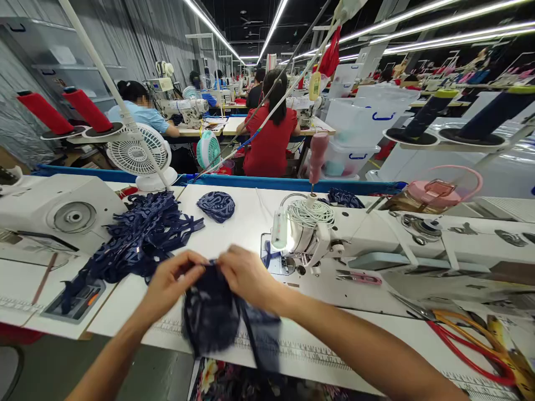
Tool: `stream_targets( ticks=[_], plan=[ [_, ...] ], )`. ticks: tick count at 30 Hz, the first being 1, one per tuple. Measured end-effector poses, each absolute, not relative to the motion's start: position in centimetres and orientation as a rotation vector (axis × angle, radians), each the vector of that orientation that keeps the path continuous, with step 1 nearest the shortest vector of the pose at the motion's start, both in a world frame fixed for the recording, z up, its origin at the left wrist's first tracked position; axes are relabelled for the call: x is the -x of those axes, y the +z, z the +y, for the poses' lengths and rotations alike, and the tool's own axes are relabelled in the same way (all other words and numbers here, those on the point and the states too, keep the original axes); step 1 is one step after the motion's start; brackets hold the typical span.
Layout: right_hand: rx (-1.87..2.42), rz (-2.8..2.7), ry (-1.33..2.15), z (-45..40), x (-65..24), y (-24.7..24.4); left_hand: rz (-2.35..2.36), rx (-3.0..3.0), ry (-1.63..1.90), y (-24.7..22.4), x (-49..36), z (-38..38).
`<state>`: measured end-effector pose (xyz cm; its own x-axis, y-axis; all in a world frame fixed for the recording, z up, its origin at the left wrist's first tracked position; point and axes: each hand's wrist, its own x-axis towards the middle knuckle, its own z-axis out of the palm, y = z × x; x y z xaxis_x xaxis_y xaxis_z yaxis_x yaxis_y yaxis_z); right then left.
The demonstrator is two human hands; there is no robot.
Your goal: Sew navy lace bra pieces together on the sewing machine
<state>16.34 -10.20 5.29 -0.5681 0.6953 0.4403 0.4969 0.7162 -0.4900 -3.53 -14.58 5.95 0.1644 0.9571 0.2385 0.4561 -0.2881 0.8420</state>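
Observation:
Navy patterned fabric (213,312) hangs from both hands over the table's front edge, its lower part blurred. My left hand (178,278) pinches its top edge from the left. Close beside it, my right hand (244,273) grips the same edge with fingers closed. Just right of my right hand is the lit needle area of a white sewing machine (309,239), where a small navy strip (270,255) lies. A heap of navy fabric pieces (142,234) is on the left of the table, and a cup-shaped navy piece (216,206) lies behind my hands.
Small pink-handled snips (359,277) lie below the machine arm. Scissors with orange and red handles (468,340) are at the right. Another machine (62,211) stands left, near a white fan (140,150). Two people sit at machines ahead, one in a red top (270,139).

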Motion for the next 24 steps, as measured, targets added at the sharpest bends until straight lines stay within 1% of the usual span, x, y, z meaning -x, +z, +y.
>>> stream_targets(
  ticks=[2,4,6,8,11,14,16,18,22,24],
  plan=[
    [0.888,-2.217,0.362,-6.5,-13.2,5.8,1.507,-2.13,1.248,8.1,5.0,-12.7],
    [0.796,-2.174,0.277,-4.2,-12.0,5.7,1.564,-2.528,1.352,9.2,5.0,-11.9],
    [0.674,-2.185,0.094,-3.6,-13.2,4.4,1.496,-2.905,1.315,8.1,3.6,-12.2],
    [0.593,-2.269,-0.075,-4.3,-16.0,1.9,1.445,-3.102,1.199,4.8,1.0,-12.9],
    [0.51,-2.409,-0.127,-5.8,-21.3,-1.9,1.398,-3.085,0.944,-1.3,-4.2,-13.9],
    [0.489,-2.505,-0.154,-6.5,-24.9,-3.9,1.401,-3.016,0.81,-4.8,-8.5,-14.0],
    [0.508,-2.534,-0.169,-6.7,-26.1,-4.3,1.367,-3.012,0.762,-5.0,-9.8,-13.5],
    [0.533,-2.543,-0.184,-7.3,-26.9,-4.4,1.218,-3.044,0.685,-4.0,-9.5,-12.6],
    [0.727,-2.548,-0.113,-9.8,-28.9,-4.4,0.781,-2.975,0.445,-1.3,-6.7,-10.2],
    [0.847,-2.527,-0.054,-11.2,-30.3,-4.3,0.724,-2.885,0.375,-1.0,-5.5,-9.4]
  ],
)
